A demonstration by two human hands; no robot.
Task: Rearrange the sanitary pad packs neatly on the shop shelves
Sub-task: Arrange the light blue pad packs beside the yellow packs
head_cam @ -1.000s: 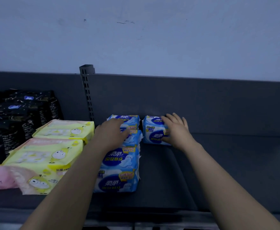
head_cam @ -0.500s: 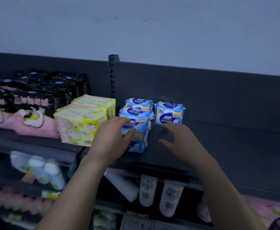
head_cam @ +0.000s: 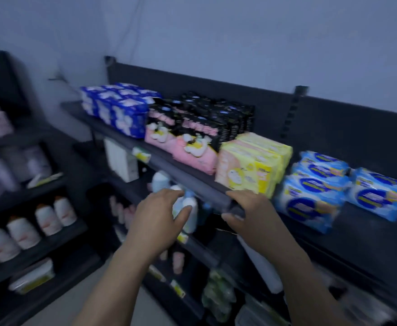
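Two grips empty, half-open, centre frame: left grip (head_cam: 162, 212), right grip (head_cam: 249, 208); best next: square yellow packs (head_cam: 251, 165) flush with shelf edge (head_cam: 192, 179).

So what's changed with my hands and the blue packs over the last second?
The left hand came off the stack of light blue packs, the right hand let go of the single pack beside it, and both drew back to the front edge of the shelf, holding nothing. The camera also swung left. The blue packs and the yellow packs stayed put.
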